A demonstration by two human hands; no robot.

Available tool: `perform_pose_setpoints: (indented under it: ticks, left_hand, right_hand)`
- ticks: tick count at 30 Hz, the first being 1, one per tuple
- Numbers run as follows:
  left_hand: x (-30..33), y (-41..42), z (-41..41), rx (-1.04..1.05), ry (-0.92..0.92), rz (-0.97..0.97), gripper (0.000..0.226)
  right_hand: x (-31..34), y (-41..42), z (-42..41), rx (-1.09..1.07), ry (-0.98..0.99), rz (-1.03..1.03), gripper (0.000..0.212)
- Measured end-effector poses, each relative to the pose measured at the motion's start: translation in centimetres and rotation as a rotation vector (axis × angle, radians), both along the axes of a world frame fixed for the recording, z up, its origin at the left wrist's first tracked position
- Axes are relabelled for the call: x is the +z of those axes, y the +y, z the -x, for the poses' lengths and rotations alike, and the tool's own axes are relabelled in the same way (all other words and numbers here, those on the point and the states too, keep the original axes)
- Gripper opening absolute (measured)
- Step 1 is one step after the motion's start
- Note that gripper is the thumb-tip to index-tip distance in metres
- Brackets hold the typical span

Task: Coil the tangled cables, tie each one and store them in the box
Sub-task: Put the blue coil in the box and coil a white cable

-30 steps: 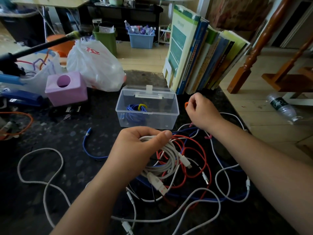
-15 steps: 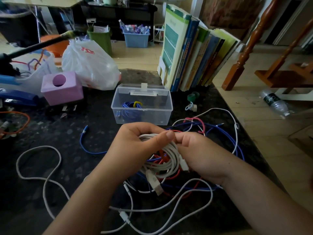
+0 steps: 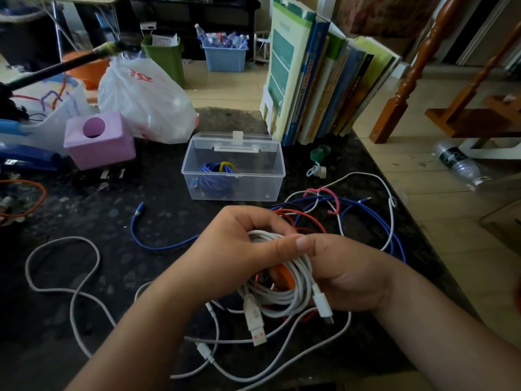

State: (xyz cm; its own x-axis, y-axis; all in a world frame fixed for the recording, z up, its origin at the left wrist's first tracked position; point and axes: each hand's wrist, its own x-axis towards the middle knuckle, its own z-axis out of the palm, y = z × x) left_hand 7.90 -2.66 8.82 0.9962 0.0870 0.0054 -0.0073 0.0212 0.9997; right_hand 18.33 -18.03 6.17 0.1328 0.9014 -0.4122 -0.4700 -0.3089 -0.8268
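Observation:
My left hand (image 3: 236, 249) grips a coiled white cable (image 3: 284, 297) above the dark table; its two plugs hang down. My right hand (image 3: 346, 275) holds the same coil from the right, and an orange tie (image 3: 283, 273) shows between my hands. Under them lies a tangle of red (image 3: 298, 218), blue (image 3: 375, 218) and white cables (image 3: 62, 277). A clear plastic box (image 3: 234, 190) stands open behind, with a coiled blue cable (image 3: 215, 176) bound by a yellow tie inside. A pink tie (image 3: 328, 194) lies on the tangle.
A row of books (image 3: 324, 80) stands behind the box. A pink tissue box (image 3: 98, 139) and a white plastic bag (image 3: 143, 100) sit at the back left. Green and white ties (image 3: 318, 162) lie right of the box. The table edge (image 3: 417, 221) runs along the right.
My right hand came back from beside the books with an orange tie and closed onto the white coil that my left hand holds.

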Motion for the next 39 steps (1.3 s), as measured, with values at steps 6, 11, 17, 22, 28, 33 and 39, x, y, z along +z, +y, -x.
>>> perform_pose_setpoints:
  ticks: [6, 11, 17, 22, 28, 33, 39]
  left_hand:
    - [-0.1, -0.5, -0.1, -0.046, 0.048, 0.057, 0.014]
    - [-0.3, -0.4, -0.3, 0.053, 0.093, 0.098, 0.021]
    - [-0.5, -0.3, -0.5, 0.060, 0.141, 0.115, 0.028]
    - [-0.5, -0.5, -0.5, 0.050, 0.171, 0.059, 0.026]
    - [-0.8, -1.0, -0.7, 0.006, 0.167, 0.008, 0.028]
    - [-1.3, -0.6, -0.8, 0.003, 0.201, -0.035, 0.031]
    - [-1.3, -0.5, -0.9, 0.017, 0.169, -0.070, 0.024]
  right_hand:
    - [-0.2, 0.2, 0.3, -0.017, 0.124, -0.059, 0.020]
    - [-0.3, 0.9, 0.5, -0.065, 0.077, -0.087, 0.035]
    - [-0.8, 0.9, 0.3, -0.094, -0.136, -0.078, 0.032]
    - [-0.6, 0.8, 0.3, 0.003, -0.197, -0.023, 0.029]
    - [-1.3, 1.1, 0.5, 0.014, 0.106, 0.114, 0.013]
    - [-1.7, 1.4, 0.5, -0.004, 0.205, 0.082, 0.015]
    - [-1.6, 1.0, 0.3, -0.030, 0.229, 0.032, 0.018]
